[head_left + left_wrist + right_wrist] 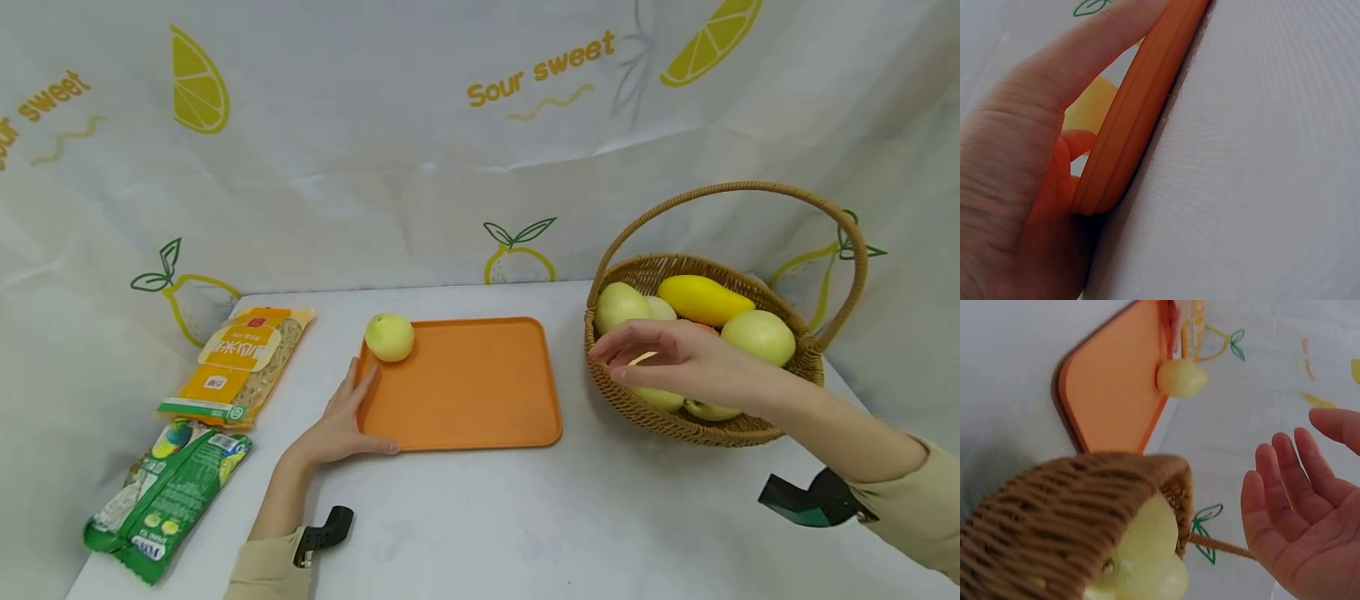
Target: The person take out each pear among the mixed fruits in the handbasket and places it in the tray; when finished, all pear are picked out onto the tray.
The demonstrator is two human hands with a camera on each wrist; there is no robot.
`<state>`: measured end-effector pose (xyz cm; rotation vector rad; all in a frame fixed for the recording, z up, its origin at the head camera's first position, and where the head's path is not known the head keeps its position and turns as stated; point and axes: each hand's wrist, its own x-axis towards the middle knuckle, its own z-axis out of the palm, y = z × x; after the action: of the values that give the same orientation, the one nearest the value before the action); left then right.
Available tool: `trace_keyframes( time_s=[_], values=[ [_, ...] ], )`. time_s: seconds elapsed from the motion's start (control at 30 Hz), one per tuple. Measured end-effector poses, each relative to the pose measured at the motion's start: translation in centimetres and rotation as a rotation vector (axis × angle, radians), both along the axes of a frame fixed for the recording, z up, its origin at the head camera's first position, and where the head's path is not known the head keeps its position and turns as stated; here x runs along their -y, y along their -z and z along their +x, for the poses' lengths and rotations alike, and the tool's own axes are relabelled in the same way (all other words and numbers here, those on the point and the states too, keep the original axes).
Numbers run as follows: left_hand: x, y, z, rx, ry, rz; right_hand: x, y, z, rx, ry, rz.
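My left hand [339, 427] rests at the near left corner of an orange tray [465, 392]. Its fingers spread along the left side and its thumb lies along the front edge; the left wrist view shows the thumb [1085, 56] against the tray's rim [1141, 106]. A round pale yellow-green fruit [389, 337] sits at the tray's far left corner, beyond the fingertips. Over the left part of a wicker basket [645, 421] hovers my right hand [686, 358], holding nothing, fingers relaxed. Beneath and around it lie several pale green fruits [759, 337] and a yellow mango-like fruit [703, 300].
A tall arched handle [750, 187] rises over the basket. On the left lie an orange-and-yellow food packet [236, 362] and a green packet [168, 500], end to end. A white printed curtain [375, 167] hangs behind the white table [480, 525].
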<state>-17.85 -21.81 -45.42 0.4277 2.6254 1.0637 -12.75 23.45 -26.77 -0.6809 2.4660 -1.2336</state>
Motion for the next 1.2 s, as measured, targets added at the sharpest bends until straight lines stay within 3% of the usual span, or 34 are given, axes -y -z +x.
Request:
trace_keyframes(
  time_s=[0.17,0.27,0.67,0.83,1.1,1.2],
  values=[
    [0.0,0.0,0.0,0.007,-0.007,0.000,-2.0,0.0,-0.7,-0.140,-0.044,0.143],
    [0.0,0.0,0.0,0.005,-0.011,0.002,-2.9,0.2,-1.2,-0.177,-0.067,0.204],
    [-0.1,0.0,0.1,0.006,-0.013,0.015,-5.2,1.2,-2.7,-0.013,-0.087,0.314],
    [-0.1,0.0,0.1,0.005,-0.013,0.013,-5.6,1.8,-3.2,0.046,-0.146,0.319],
    [-0.2,-0.1,0.2,0.016,-0.014,0.016,-5.4,2.7,-3.6,-0.192,-0.276,0.472],
    [-0.2,-0.1,0.2,0.011,-0.013,0.017,-5.1,2.9,-3.7,-0.236,-0.312,0.501]
  ],
)
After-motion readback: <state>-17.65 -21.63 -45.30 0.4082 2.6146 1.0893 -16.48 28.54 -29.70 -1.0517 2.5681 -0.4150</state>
